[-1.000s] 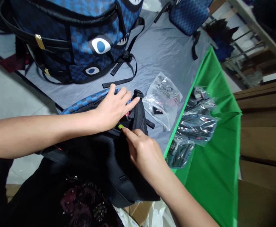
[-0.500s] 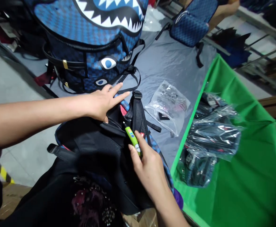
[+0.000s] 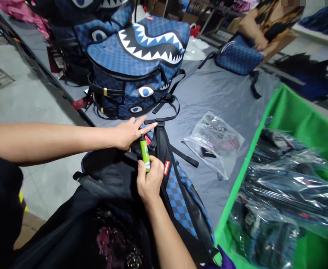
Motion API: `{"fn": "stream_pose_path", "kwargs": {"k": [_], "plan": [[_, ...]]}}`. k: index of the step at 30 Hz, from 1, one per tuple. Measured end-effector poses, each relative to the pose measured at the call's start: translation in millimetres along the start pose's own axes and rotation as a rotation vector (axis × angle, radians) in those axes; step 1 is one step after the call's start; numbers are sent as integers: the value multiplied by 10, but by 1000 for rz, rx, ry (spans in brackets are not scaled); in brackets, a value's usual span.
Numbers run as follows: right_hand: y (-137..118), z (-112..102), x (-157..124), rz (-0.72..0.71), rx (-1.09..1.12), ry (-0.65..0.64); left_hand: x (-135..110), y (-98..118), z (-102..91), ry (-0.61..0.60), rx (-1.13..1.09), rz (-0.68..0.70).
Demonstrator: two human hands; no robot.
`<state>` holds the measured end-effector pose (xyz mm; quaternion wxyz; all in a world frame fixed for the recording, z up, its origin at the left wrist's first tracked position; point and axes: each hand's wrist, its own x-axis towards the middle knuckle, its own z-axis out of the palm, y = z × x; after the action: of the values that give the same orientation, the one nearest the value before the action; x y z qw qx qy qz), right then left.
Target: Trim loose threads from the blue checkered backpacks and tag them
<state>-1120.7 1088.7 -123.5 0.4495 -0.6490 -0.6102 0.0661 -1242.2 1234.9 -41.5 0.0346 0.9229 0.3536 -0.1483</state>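
Dial centred on right hand, 12 at top of view. Right hand [image 3: 149, 177]: thumb and fingers closed round the lower barrel of a green pen [image 3: 145, 151], dark tip pointing to 12. Tip lies near the left fingers; contact with cloth cannot be told. Left hand [image 3: 128, 132] at 11, palm down over the backpack's top edge, visible fingers wide apart; whether the hidden thumb pinches the cloth, cannot tell. Backpack [image 3: 180, 198] lies beneath both hands, black padded side up, blue checked side at 4, red tag [image 3: 166, 168] at 2. Handling, my judgement: steady the soft top edge with the left hand, keep those fingers out of the tip's line, and pinch the pen firmly so the tip does not wander onto the strap or checked cloth. Further out: clear plastic bag [image 3: 214, 144] at 2 on the grey table cover [image 3: 203, 101]; green bin [image 3: 290, 104] with wrapped packages [image 3: 290, 186] at 3; shark-print backpack [image 3: 135, 63] at 12; smaller blue bag [image 3: 238, 56] at 1, beside a co-worker's hand [image 3: 260, 41].
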Motion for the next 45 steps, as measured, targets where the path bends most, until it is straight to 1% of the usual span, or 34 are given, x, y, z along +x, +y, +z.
{"fn": "stream_pose_path", "kwargs": {"k": [2,3,6,8,10,13,15,16,18,20,22,24,26,28,30,31,33,38,41,45], "plan": [[-26,52,-85,48,64,-3,42,-6,23,-46,-16,-32],[-45,43,-114,87,113,-10,74,-16,52,-46,-16,-41],[-68,-28,-116,173,178,-56,168,-59,182,9,12,-44],[-32,-56,-67,175,138,-72,198,-82,254,37,27,-25],[24,-58,-12,161,100,-77,192,-98,281,59,26,-2],[78,-52,43,146,65,-84,141,-125,255,74,6,33],[75,-67,68,145,42,-84,100,-143,238,64,-26,56],[64,-80,81,144,32,-79,78,-149,238,62,-55,56],[37,-119,115,134,15,-94,36,-147,255,85,-143,-16],[17,-169,159,81,0,-164,4,-134,273,111,-230,-140],[13,-233,211,-13,-32,-240,-6,-125,266,73,-270,-220],[22,-317,271,-101,-74,-299,12,-138,228,-21,-259,-204],[32,-413,345,-166,-121,-387,42,-174,183,-93,-234,-151],[31,-496,437,-220,-162,-527,65,-218,159,-108,-219,-104],[19,-536,539,-247,-183,-668,72,-252,162,-97,-218,-78],[9,-533,589,-250,-183,-719,72,-265,170,-90,-217,-71],[-12,-482,674,-256,-196,-774,75,-286,181,-91,-210,-66],[-69,-274,740,-306,-368,-755,113,-329,113,-179,-215,-33],[-109,-237,723,-312,-442,-752,130,-323,48,-211,-198,-42],[-164,-221,716,-295,-529,-773,143,-307,32,-194,-73,-92]]}}
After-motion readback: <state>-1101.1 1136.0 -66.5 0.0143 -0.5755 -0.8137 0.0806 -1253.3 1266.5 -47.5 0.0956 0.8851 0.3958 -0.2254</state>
